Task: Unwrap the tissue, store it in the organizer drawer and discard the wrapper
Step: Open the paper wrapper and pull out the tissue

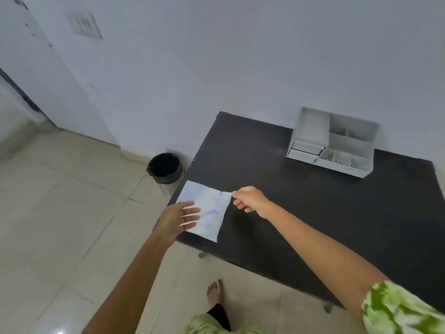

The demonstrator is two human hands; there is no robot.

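White and blue-printed, the tissue pack [204,209] is laid flat at the worktop's [313,213] near-left corner. Its far corner is pinched by the right hand [250,200]; the left hand's fingers [191,210] are spread loose over its near edge. The organizer [334,142] is set at the far edge.

Tissue pack [204,208] lying at worktop [301,213] left edge; organizer [337,145] sitting far right by wall; bin [165,168] standing on floor, left.

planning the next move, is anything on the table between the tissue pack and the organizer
Nothing visible. The tissue pack lies at the table's near-left corner, held by both hands; the white organizer stands at the far edge by the wall. The dark tabletop between them is bare.
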